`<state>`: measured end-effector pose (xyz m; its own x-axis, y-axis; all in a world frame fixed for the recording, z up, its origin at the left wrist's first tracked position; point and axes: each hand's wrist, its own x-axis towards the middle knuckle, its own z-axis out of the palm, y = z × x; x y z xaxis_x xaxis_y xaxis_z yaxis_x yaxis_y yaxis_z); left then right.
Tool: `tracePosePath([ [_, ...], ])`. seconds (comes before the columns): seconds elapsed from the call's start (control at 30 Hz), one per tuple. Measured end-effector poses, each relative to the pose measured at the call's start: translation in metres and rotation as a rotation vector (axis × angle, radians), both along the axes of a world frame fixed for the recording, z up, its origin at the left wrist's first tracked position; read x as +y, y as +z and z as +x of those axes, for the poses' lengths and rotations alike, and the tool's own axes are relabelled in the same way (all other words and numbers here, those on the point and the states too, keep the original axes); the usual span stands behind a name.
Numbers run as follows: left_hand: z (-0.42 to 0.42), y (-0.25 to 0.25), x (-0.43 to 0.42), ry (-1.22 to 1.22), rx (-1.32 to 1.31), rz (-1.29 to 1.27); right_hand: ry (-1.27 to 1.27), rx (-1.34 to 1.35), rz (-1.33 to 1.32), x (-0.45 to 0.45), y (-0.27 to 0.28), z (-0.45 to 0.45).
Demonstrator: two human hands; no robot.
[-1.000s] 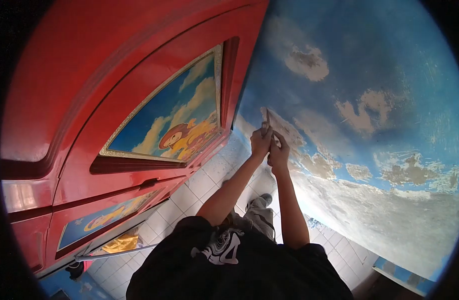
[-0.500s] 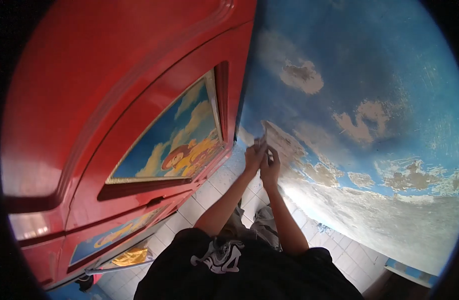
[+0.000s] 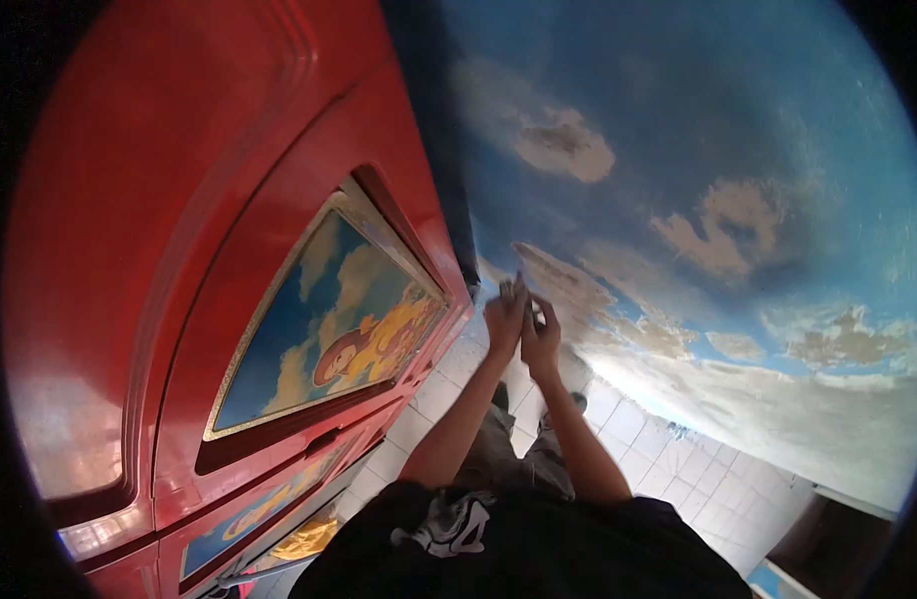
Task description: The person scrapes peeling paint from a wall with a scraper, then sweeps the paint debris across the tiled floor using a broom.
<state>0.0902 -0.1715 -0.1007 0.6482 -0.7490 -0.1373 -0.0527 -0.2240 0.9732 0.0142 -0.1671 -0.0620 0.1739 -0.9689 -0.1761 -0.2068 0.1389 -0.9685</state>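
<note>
My left hand point(image 3: 502, 319) and my right hand point(image 3: 540, 335) are close together, low in front of the painted wall point(image 3: 638, 200). Both have curled fingers around a thin, dark scraper-like tool point(image 3: 520, 281), its tip pointing up toward the wall. Fingers hide most of it, so its exact kind is unclear. Just above the hands, a bare strip point(image 3: 563, 277) shows where the blue paint is gone. More patches of exposed plaster point(image 3: 568, 145) mark the sky-and-cloud surface.
At left stands a large red cabinet-like unit point(image 3: 204, 250) with a framed cartoon picture point(image 3: 328, 319). White floor tiles point(image 3: 628, 424) run between it and the wall. A yellow shiny item point(image 3: 306, 539) lies at lower left. A dark opening point(image 3: 828, 544) shows at lower right.
The view has shifted, so the red unit sits farther left with a dark gap beside it. Both hands stay together on the tool, whose tip now appears narrower.
</note>
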Motion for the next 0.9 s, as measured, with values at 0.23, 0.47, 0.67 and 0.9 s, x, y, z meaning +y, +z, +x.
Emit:
tracePosePath([
  [0.23,0.012,0.005,-0.002,-0.018,0.200,-0.040,-0.003,-0.096,0.103,-0.003,0.007,0.015],
  [0.47,0.020,0.019,-0.015,0.066,0.421,-0.169,0.099,0.073,0.214,-0.029,0.003,0.024],
  [0.67,-0.002,0.016,0.057,-0.091,0.434,0.090,0.135,-0.117,0.446,0.024,0.006,-0.036],
  [0.9,-0.007,0.000,0.132,-0.314,0.538,0.213,0.287,-0.056,0.442,0.066,0.077,-0.132],
])
